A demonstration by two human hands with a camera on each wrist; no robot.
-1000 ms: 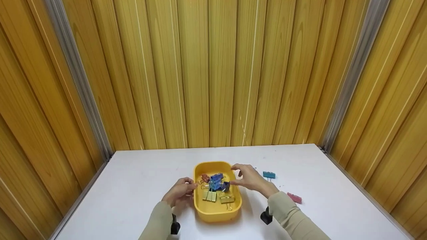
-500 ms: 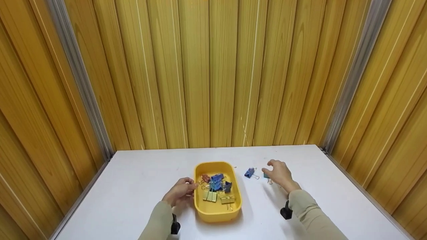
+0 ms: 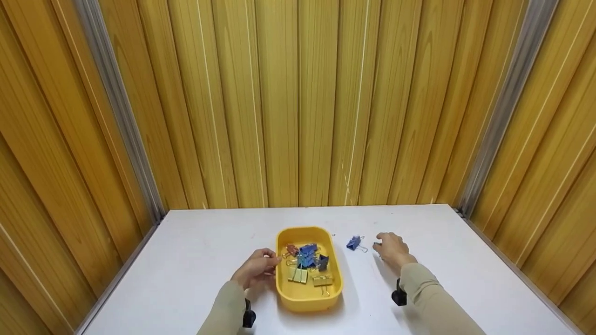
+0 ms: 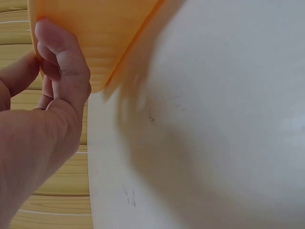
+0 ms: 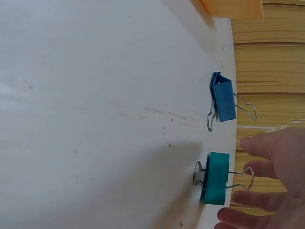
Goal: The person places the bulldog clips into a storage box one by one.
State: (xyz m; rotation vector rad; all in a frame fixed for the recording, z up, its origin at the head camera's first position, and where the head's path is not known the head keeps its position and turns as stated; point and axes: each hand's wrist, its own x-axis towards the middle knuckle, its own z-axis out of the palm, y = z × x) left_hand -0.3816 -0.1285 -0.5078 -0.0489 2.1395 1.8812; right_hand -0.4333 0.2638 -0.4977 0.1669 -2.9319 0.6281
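Note:
In the head view, my left hand (image 3: 256,267) holds the left rim of a yellow plastic tray (image 3: 309,304), thumb and fingers on either side of its wall. Inside lie several binder clips: a red one (image 3: 292,250), blue ones (image 3: 308,251), a dark navy one (image 3: 322,263) and gold ones (image 3: 322,280). To the right, my right hand (image 3: 393,249) is at a teal binder clip (image 5: 218,179). The right wrist view has its fingers spread around that clip's wire handle, with no grip visible. A blue binder clip (image 5: 224,98) lies between hand and tray.
The white table (image 3: 209,242) carries everything, with a few small dark marks on it. Yellow wood-patterned panels (image 3: 274,102) rise behind and at both sides, with grey metal posts (image 3: 503,107) at the corners. Each wrist wears a black device (image 3: 399,295).
My right hand has moved from over the tray rightward to the teal clip, leaving the navy clip in the tray. The pink clip seen earlier is out of sight. My left hand stays on the rim.

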